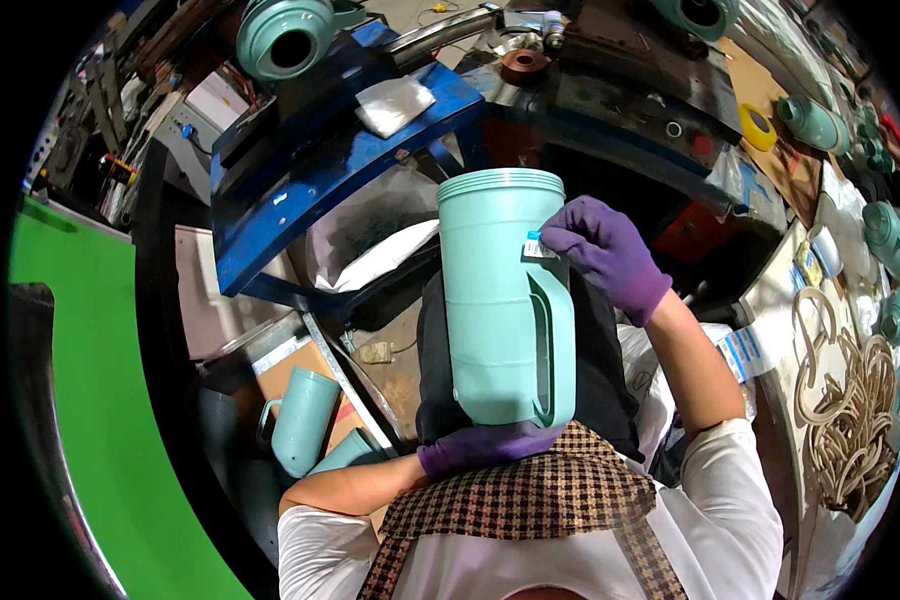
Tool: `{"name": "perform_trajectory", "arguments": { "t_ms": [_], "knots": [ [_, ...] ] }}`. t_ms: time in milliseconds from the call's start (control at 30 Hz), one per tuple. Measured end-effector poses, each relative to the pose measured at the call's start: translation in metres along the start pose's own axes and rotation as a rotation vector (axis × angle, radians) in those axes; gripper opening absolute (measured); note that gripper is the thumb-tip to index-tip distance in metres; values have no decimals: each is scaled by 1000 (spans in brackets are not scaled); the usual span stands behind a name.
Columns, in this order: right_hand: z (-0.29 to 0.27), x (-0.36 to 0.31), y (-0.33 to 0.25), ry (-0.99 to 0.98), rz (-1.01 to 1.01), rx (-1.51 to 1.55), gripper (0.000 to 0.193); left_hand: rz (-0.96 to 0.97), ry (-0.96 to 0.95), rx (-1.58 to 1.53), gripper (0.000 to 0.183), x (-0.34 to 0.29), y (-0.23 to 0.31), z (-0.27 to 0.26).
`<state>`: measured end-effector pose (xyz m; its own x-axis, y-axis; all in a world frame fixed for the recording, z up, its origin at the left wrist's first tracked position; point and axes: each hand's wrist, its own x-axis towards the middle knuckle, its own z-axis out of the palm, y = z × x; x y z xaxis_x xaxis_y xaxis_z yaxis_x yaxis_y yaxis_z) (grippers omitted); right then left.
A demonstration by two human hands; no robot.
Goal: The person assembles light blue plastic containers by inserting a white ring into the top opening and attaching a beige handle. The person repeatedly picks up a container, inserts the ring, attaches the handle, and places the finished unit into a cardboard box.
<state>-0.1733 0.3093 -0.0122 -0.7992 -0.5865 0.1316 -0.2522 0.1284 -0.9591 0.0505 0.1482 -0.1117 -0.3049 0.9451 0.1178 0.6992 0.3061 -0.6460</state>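
Observation:
A large mint-green mug with a side handle stands nearly upright in front of my lap, its ribbed rim at the far end. My left hand, in a purple glove, lies beneath the mug's near end and supports it; its fingers are mostly hidden behind the mug. At the upper right side of the mug, my right hand, also gloved in purple, pinches the edge of a small blue-and-white label. The label lies against the mug's wall above the handle.
More green mugs sit in a box at the lower left. A blue metal stand and a dark machine are ahead. On the right-hand table lie a pile of beige loops, yellow tape and other green vessels.

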Motion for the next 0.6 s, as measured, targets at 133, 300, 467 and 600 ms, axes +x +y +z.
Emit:
{"name": "perform_trajectory", "arguments": {
  "t_ms": [133, 300, 467, 600],
  "knots": [
    [8, 12, -4, -25, 67, -28, 19, -77, 56, -74, 44, -3, 0, -3],
    [18, 32, 3, 141, -274, -597, 47, 42, -116, 195, 42, -8, 50, 27],
    [-33, 40, 80, -23, -22, -45, 47, -872, 94, -723, 72, -63, -16, -67],
    [34, 25, 23, 164, 111, 86, 19, -1647, 573, -1485, 98, -113, 30, -91]
  ]
}}
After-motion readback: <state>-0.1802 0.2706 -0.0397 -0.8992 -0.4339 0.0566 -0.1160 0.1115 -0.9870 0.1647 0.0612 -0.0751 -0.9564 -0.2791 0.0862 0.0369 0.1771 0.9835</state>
